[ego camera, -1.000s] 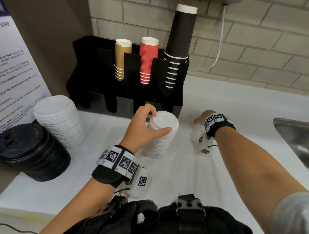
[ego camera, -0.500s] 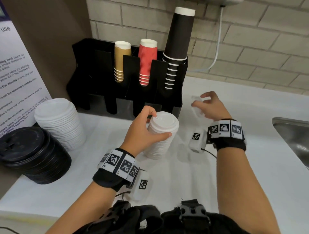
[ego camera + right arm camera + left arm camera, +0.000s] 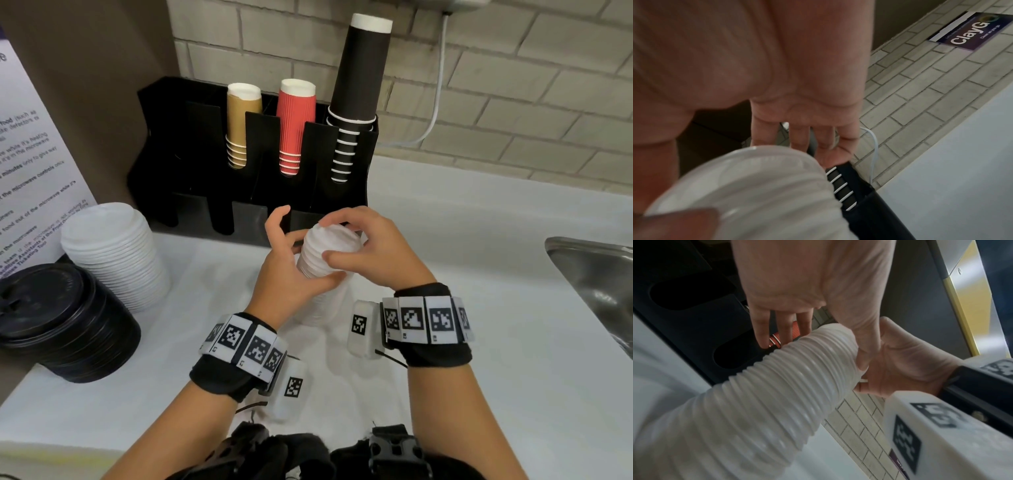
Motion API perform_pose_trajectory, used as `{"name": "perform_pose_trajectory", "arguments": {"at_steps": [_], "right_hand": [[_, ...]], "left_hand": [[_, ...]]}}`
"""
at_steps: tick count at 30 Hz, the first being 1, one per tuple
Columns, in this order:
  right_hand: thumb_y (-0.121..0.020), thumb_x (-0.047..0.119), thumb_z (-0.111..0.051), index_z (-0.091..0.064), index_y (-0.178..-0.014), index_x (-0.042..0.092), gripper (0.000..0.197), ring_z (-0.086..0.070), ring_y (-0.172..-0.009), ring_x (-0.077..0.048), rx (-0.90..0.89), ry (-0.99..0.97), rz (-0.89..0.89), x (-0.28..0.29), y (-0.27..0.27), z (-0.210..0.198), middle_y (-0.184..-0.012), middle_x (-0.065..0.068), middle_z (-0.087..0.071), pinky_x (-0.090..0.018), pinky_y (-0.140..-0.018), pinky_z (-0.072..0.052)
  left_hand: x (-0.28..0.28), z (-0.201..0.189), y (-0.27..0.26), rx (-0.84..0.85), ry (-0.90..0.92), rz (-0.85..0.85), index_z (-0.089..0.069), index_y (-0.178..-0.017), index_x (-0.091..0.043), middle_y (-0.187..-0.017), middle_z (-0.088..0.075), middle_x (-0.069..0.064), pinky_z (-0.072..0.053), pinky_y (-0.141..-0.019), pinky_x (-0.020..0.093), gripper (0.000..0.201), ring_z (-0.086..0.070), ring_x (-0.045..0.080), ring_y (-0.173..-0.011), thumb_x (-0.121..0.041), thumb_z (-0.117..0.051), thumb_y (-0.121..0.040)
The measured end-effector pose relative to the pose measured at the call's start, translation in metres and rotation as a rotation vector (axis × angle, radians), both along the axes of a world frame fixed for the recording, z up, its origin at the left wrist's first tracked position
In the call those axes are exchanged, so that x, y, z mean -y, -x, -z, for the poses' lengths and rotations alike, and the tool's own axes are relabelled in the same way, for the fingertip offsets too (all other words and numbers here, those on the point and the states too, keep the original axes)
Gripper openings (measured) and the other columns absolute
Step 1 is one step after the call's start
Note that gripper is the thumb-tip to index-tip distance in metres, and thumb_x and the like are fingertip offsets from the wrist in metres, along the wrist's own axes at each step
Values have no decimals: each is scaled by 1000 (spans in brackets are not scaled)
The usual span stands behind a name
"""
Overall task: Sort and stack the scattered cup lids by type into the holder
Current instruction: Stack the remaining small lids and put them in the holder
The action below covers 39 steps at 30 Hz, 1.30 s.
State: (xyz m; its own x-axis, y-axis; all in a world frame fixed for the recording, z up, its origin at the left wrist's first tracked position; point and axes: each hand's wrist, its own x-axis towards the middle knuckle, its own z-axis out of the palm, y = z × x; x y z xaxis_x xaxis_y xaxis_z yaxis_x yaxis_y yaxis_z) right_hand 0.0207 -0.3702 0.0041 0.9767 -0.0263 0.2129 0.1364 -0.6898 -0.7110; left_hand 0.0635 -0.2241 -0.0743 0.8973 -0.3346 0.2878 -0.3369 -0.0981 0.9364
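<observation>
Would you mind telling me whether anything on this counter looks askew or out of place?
The small white lid stack leans off vertical between the left hand and right hand. The holder has cups but no lids.

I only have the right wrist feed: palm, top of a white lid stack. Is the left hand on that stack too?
Observer: Yes. In the head view the left hand grips the side of the white lid stack, just below the right hand.
Operator: Any other lids around?
Observer: Two more stacks stand on the counter at far left: wide white lids and, nearer, black lids.
Operator: What's in the holder besides the striped black cups?
Observer: The holder also has tan cups and red cups in its back slots.
</observation>
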Motion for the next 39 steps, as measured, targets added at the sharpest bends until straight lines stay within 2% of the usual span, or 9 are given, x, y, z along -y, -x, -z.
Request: {"name": "perform_pose_trajectory", "arguments": {"at_steps": [6, 12, 14, 17, 20, 23, 30, 34, 39], "right_hand": [[-68, 16, -76, -64, -106, 32, 43, -53, -107, -13, -8, 31, -11, -3, -1, 1, -116, 2, -58, -27, -91, -46], [-72, 21, -77, -61, -119, 29, 50, -49, -114, -15, -61, 120, -21, -7, 1, 4, -122, 2, -50, -29, -96, -43], [-74, 22, -75, -59, -122, 30, 51, -47, -114, -16, -74, 132, -11, -8, 1, 5, -122, 1, -49, -28, -97, -40], [-75, 25, -74, -55, -123, 36, 54, -46, -110, -14, -120, 149, -9, -6, 1, 6, -119, 3, -46, -23, -89, -38], [-75, 27, -75, -52, -124, 39, 55, -45, -101, -11, -143, 160, -17, -1, 0, 5, -112, 6, -44, -13, -76, -35], [-75, 26, -75, -51, -123, 39, 55, -47, -100, -13, -153, 146, -13, 5, -3, 3, -112, 5, -46, -10, -73, -34], [-77, 24, -73, -49, -127, 38, 56, -45, -105, -16, -206, 157, 54, 28, -17, -1, -113, 2, -45, -22, -80, -33], [-77, 26, -73, -48, -129, 38, 59, -47, -106, -20, -247, 208, 80, 42, -27, -7, -111, 0, -43, -26, -85, -36], [-75, 25, -74, -49, -131, 37, 62, -47, -107, -21, -268, 255, 76, 49, -36, -12, -112, 0, -42, -26, -87, -37]], "left_hand": [[-2, 0, 0, -3, 0, 2, -9, -145, -27, -118, -60, -5, -43, -79, 2, 114, -55, -10, -104, -28, -89, -64], [-9, -1, -3, -27, -52, 46, -15, -143, -34, -113, -55, -22, -40, -76, 0, 111, -51, -19, -102, -30, -90, -61], [-15, -2, -6, -53, -154, 71, -20, -139, -40, -118, -50, -23, -41, -79, 9, 111, -51, -10, -108, -38, -92, -55], [-29, -3, -13, -169, -539, 127, -23, -140, -37, -131, -41, -4, -42, -86, 28, 110, -49, 14, -111, -50, -90, -54], [-31, 4, -14, -295, -767, 201, -29, -140, -26, -114, -50, 1, -46, -81, 31, 96, -56, 18, -95, -52, -84, -65], [-20, 10, -11, -314, -707, 208, -34, -136, -19, -97, -55, -3, -46, -73, 29, 79, -58, 16, -83, -43, -79, -75], [12, 11, -16, -247, -678, 137, -32, -137, -15, -113, -59, 5, -43, -79, 30, 71, -60, 25, -104, -38, -73, -84], [29, 10, -18, -198, -698, 132, -35, -132, -15, -94, -52, -3, -41, -75, 30, 60, -56, 21, -92, -38, -68, -87], [41, 6, -19, -161, -745, 124, -39, -123, -12, -99, -57, 4, -49, -79, 38, 48, -60, 29, -99, -38, -64, -90]]}}
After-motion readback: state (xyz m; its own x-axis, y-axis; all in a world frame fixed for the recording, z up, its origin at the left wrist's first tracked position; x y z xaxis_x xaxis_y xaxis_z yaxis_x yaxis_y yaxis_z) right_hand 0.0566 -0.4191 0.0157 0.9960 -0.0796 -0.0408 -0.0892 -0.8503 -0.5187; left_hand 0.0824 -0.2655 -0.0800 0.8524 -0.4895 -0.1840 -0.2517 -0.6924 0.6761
